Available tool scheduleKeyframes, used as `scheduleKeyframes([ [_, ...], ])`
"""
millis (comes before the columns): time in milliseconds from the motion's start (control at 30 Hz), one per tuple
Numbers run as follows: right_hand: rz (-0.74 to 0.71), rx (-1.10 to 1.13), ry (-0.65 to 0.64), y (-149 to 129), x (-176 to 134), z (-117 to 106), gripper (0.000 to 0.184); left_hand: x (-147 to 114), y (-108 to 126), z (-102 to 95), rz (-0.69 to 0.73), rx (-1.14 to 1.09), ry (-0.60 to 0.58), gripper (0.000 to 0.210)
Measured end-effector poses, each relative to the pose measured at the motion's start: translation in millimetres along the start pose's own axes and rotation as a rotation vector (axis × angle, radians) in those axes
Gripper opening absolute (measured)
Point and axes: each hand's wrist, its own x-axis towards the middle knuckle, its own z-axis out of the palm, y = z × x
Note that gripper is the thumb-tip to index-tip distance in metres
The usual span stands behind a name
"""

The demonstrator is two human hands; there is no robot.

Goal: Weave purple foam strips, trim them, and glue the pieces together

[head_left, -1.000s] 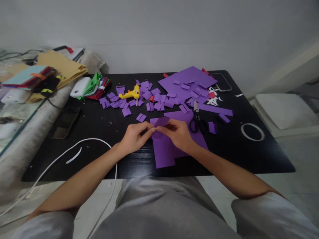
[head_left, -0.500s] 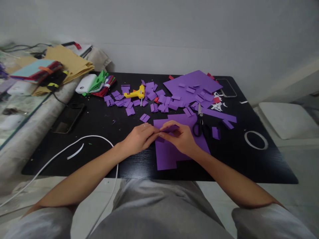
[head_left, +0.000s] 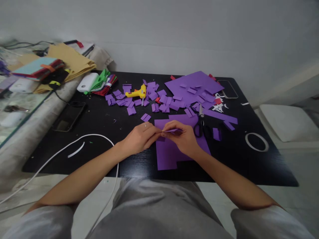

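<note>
A small purple paper piece [head_left: 173, 130] is pinched between both hands, above larger purple sheets [head_left: 165, 159] on the black table. My left hand [head_left: 142, 136] holds its left edge with thumb and forefinger. My right hand [head_left: 183, 136] grips it from the right, its fingers partly covering the piece. Just right of that hand lie black-handled scissors [head_left: 202, 124], blades pointing away. Beyond the hands, several folded purple paper pieces [head_left: 146, 117] are scattered around a yellow glue gun [head_left: 137, 93].
A white cable [head_left: 92, 135] loops across the left side near a phone [head_left: 69, 116]. Green and red bundles [head_left: 101, 83] lie at the back left. A big purple sheet [head_left: 194, 81], white scraps [head_left: 218, 107] and a white ring [head_left: 256, 142] are to the right.
The small purple piece has tilted flatter between my fingers, showing less of its face. Both hands stay in nearly the same place; the view has shifted slightly.
</note>
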Motion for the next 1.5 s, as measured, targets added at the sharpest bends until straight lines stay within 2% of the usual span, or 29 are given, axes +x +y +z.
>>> scheduleKeyframes([
  [233,0.159,0.068,-0.016,6.1,3.6,-3.2,0.024,1.6,-0.2,3.0,-0.116,-0.147,0.043,0.012],
  [567,0.276,0.034,-0.004,4.0,6.5,-5.8,0.033,0.5,-3.3,4.2,-0.469,-0.383,-0.013,0.026],
  [733,0.306,0.072,0.022,2.6,8.1,-4.8,0.040,3.9,-4.8,6.0,-0.596,-0.530,-0.019,0.030],
  [933,0.345,0.126,-0.026,5.9,9.1,-4.6,0.039,4.4,-5.6,5.8,-0.667,-0.574,-0.020,0.033],
  [1167,0.323,0.148,0.044,7.5,9.3,-2.4,0.036,7.2,-4.9,4.3,-0.692,-0.624,-0.012,0.034],
  [1333,0.354,0.156,-0.006,6.1,9.2,-5.7,0.034,6.9,-6.0,4.7,-0.691,-0.633,0.006,0.035],
  [1500,0.282,0.142,0.030,9.1,9.0,-3.9,0.034,8.8,-4.4,3.0,-0.695,-0.643,0.010,0.036],
])
